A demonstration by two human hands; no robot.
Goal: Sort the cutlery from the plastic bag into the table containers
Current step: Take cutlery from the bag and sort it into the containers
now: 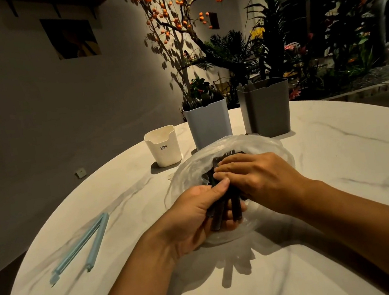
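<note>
— So what sits on the tabletop?
— White marble, round; a clear plastic bag before three containers.
— And the hands?
— Left hand fingers curl around black cutlery over the bag; right hand fingers pinch it. Dim room, plants behind.

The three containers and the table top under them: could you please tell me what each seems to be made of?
The white container, the pale blue one and the grey one look like matte moulded plastic: thin walls, rounded corners, notched rims. The table looks like polished marble or a marble-look slab: pale with grey veins and a soft sheen; which of the two cannot be told.
</note>
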